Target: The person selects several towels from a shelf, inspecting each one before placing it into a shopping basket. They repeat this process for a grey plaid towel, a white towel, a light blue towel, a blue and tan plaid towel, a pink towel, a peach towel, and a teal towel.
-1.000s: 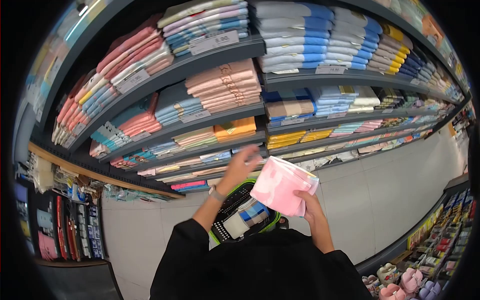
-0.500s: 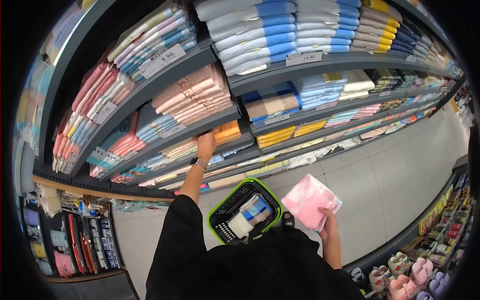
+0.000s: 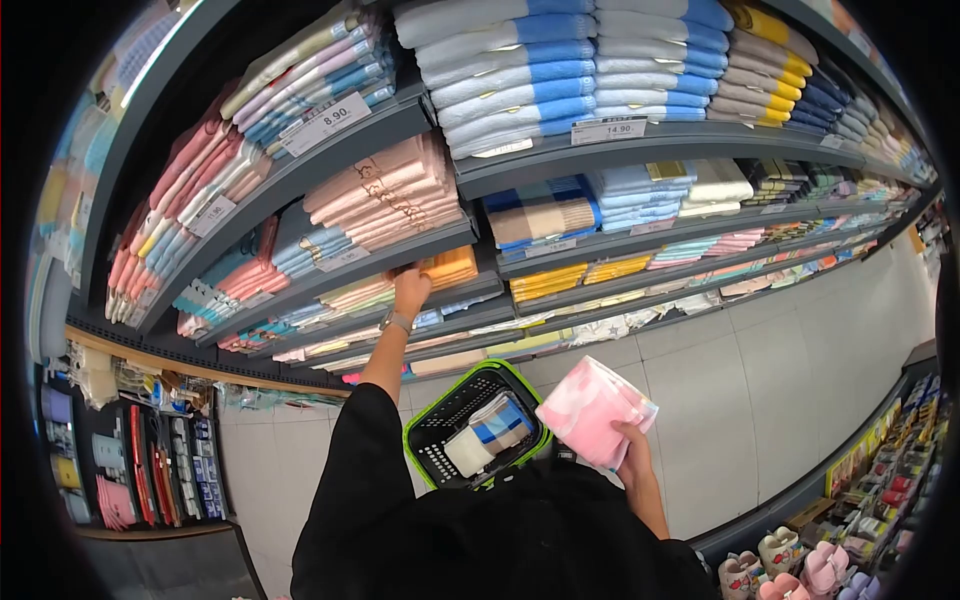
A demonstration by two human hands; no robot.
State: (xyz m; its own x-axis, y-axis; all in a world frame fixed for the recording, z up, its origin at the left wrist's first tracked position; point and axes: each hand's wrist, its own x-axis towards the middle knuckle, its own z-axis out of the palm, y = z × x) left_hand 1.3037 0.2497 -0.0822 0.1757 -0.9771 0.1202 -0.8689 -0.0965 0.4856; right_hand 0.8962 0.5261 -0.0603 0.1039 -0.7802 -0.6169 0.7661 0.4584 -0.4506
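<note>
**Towel shelves (image 3: 600, 156), ahead of both grips**

Basket (image 3: 445, 412): below left grip (image 3: 410, 290), left of right grip (image 3: 636, 458). Pink towel (image 3: 585, 408) clasped in right grip. Orange towels (image 3: 452, 264), long edges along shelf, immediately right of left grip, the nearer; fingers partly hidden, closure can't be told.

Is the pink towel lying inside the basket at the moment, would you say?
No, the right hand is holding the pink towel outside the basket, to its right.

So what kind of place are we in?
Probably a household-goods shop: shelves of folded towels, price labels such as 14.90, and a shopping basket on the floor.
</note>
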